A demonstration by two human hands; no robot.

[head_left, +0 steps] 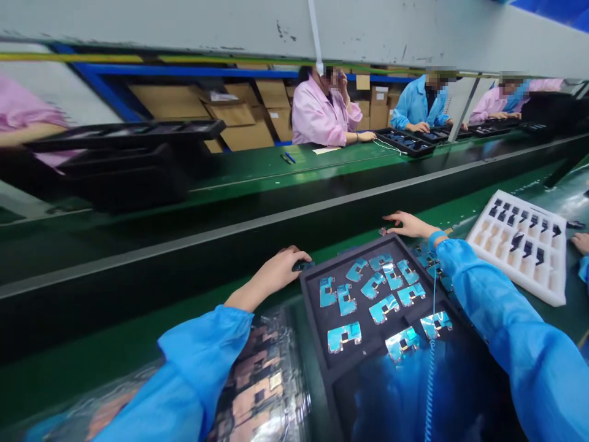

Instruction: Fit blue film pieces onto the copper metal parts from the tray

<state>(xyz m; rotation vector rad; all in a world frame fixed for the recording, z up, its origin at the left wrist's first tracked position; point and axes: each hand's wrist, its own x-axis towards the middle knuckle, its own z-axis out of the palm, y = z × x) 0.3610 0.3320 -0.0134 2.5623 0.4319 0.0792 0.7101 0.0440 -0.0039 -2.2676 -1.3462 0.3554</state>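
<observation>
Still, trouble seems near: the left hand [276, 270], mid-frame, curls around a small dark part [304, 266] at the tray [317, 344] corner, and a nudge could scatter the loose, glossy blue boards [381, 307] on its matte black surface. Further right, the right hand [407, 225] lies flat and empty beside a tiny chip [382, 231]. At far right sits a white pocketed foam tray [547, 294].
</observation>
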